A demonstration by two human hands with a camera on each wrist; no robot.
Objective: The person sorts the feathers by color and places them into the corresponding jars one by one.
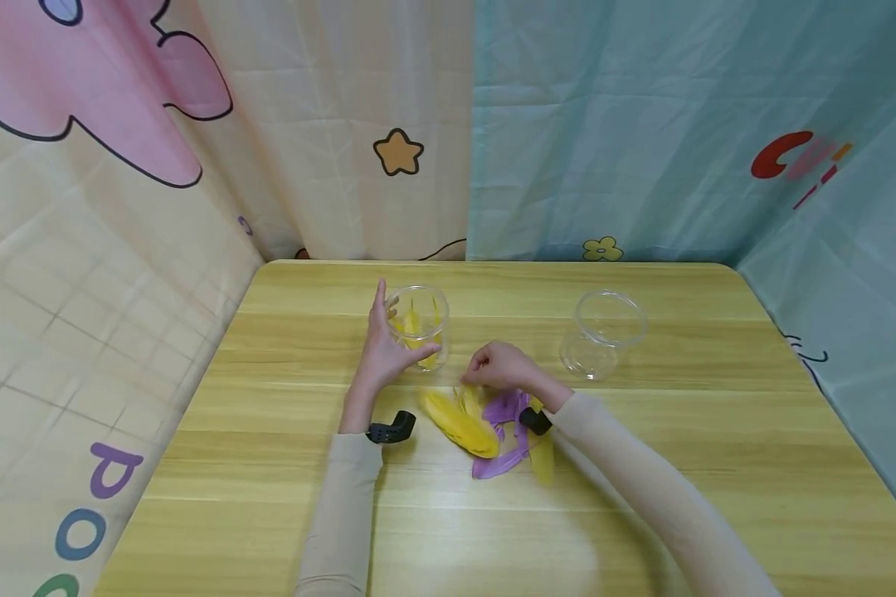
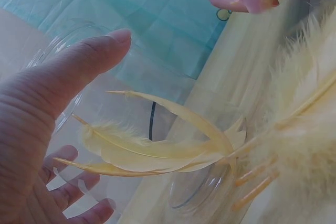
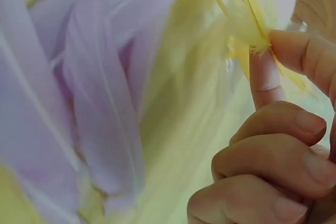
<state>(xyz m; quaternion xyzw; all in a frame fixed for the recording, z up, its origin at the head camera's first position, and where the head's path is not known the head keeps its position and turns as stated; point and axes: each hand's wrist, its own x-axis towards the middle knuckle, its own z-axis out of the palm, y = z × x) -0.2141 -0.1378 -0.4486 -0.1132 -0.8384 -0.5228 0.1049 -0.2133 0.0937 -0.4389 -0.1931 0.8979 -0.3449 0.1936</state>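
Cupping the clear cup (image 1: 445,319), the left grip (image 1: 384,348) lies round its wall, thumb on the near side and fingers spread apart from it on the far side; presumably this steadies a light, upright vessel while leaving its mouth uncovered. Several yellow feathers (image 1: 412,322) stand inside, within the curve of the left grip, their thin ends toward the mouth; the wall seems to prop them. The right grip (image 1: 502,366), to the right of the left one and apart from the cup, has thumb and forefinger together on a single yellow feather (image 3: 251,11), clamped at its fluffy base. A fingertip pinch suits so thin an item, and the remaining fingers are folded in, probably to stay off the plume. Just below the right grip, on the counter (image 1: 269,514), lies the loose heap: yellow plumes (image 1: 463,427) on its left side, purple feathers (image 1: 496,467) beside and partly beneath them. Judged by position, the heap is convenient to the right grip and near the cup. A second clear cup (image 1: 605,352) stands to the right of the right grip, touched by neither grip. Exact contact of the left fingertips: cannot tell.
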